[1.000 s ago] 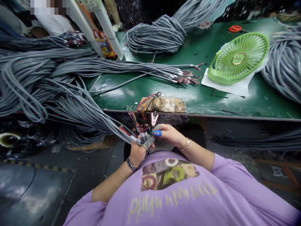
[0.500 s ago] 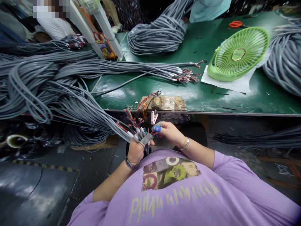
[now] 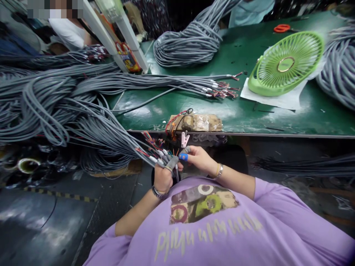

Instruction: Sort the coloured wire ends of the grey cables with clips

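My left hand is closed round a bundle of grey cables that runs off to the left; their stripped ends with coloured wires fan out above my fist. Grey finger cots cover some of its fingers. My right hand, with a blue cot on one fingertip, pinches a thin wire end right beside the left hand. Both hands sit just below the front edge of the green table, close to my chest.
A brown taped block with wires and a white clip sits at the table edge. On the table lie more grey cable bundles, a green fan on white paper and orange scissors. Another person sits at the far left.
The view has shifted slightly. My hands stay together at the cable ends; the right fingers have worked a little along the wire tips.
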`<control>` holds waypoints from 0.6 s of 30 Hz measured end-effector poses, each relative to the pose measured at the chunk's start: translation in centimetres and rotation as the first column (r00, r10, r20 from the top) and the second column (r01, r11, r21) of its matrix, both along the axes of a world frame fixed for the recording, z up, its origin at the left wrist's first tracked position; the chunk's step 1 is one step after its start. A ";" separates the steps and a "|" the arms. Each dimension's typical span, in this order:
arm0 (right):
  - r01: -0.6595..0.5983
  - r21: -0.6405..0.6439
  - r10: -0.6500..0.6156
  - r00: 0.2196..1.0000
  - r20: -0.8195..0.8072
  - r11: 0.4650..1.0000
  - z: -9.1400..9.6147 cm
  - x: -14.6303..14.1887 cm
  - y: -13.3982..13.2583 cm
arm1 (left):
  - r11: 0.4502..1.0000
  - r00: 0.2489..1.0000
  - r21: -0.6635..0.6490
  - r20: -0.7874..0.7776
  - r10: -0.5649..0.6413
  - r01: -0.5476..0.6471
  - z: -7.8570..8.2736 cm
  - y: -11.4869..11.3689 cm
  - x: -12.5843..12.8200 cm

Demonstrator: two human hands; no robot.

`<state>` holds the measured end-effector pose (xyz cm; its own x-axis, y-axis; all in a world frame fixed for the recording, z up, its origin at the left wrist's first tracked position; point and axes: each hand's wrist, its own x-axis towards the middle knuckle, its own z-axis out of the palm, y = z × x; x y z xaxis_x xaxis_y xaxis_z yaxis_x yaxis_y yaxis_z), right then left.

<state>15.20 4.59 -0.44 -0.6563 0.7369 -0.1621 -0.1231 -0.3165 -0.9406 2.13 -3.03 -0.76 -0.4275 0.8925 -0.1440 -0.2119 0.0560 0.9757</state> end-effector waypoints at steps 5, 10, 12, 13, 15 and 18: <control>-0.018 -0.052 0.020 1.000 0.022 0.998 -0.9 0.3 0.0 | 0.994 0.994 0.027 0.040 0.102 -0.103 0.0 0.3 0.2; -0.103 -0.077 0.103 0.995 -0.009 0.992 -0.9 0.6 0.0 | 0.991 0.993 0.049 0.011 0.121 -0.122 0.1 0.5 0.4; -0.114 -0.102 0.112 0.993 -0.026 0.988 -0.8 0.6 0.1 | 0.992 0.993 0.060 -0.006 0.115 -0.114 0.1 0.5 0.4; -0.099 -0.121 0.095 0.995 -0.034 0.988 -0.8 0.6 0.2 | 0.992 0.994 0.067 -0.018 0.104 -0.102 0.1 0.5 0.4; -0.048 -0.150 0.042 0.998 -0.043 0.987 -0.8 0.5 0.3 | 0.995 0.996 0.078 -0.050 0.072 -0.068 0.0 0.4 0.4; 0.011 -0.130 -0.017 0.999 -0.045 0.992 -0.7 0.0 0.4 | 0.997 0.995 0.077 -0.094 0.039 -0.032 -0.3 0.2 0.4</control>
<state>15.22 4.98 -1.13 -0.6551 0.7208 -0.2266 -0.1702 -0.4330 -0.8852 2.55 -2.83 -1.05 -0.4675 0.8833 -0.0345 -0.1185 -0.0239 0.9927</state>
